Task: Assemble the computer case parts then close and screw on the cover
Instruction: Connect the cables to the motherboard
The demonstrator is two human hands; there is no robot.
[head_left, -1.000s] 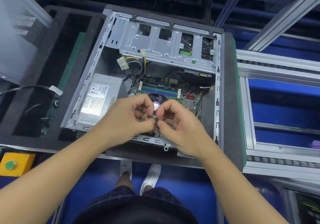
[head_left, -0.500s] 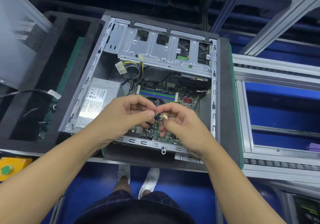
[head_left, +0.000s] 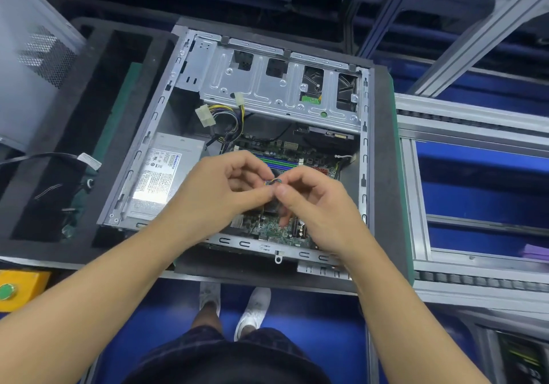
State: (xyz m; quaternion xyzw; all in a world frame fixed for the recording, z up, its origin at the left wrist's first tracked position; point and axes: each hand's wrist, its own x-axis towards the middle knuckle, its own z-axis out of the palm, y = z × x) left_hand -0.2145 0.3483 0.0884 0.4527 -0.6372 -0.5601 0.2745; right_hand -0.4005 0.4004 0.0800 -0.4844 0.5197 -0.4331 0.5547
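An open metal computer case [head_left: 363, 152] lies on a dark foam pad. Inside are a grey power supply [head_left: 162, 173], a silver drive cage [head_left: 276, 86] and a green motherboard [head_left: 276, 226]. My left hand [head_left: 219, 193] and my right hand [head_left: 315, 202] meet above the motherboard, and both pinch a thin bundle of coloured fan wires [head_left: 273, 181] between fingertips. The CPU fan beneath is mostly hidden by my hands. The grey side cover [head_left: 26, 57] with its mesh vent leans at the far left.
White power connectors [head_left: 205, 115] on yellow and black wires hang loose near the drive cage. A foam tray [head_left: 98, 122] at left holds a black cable [head_left: 44, 156]. A yellow button box [head_left: 17, 290] sits lower left. Aluminium conveyor rails [head_left: 475, 134] run along the right.
Both hands stay together over the motherboard, shifting their pinch on the small wires. The white plug seen half a second ago is now hidden. The view has shifted slightly.
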